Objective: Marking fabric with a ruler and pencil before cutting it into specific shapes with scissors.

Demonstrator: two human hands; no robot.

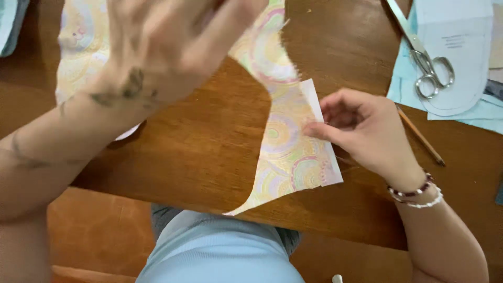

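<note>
The right hand (361,128) is pinching the right edge of the patterned fabric piece (291,149), its long axis running top-to-bottom, while the left hand (173,42) is hovering open above its upper end (blurry though).

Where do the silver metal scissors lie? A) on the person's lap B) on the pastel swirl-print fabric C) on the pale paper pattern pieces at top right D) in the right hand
C: the silver metal scissors rest on the pale paper pattern pieces, apart from the right hand, which pinches the pastel swirl-print fabric.
</note>
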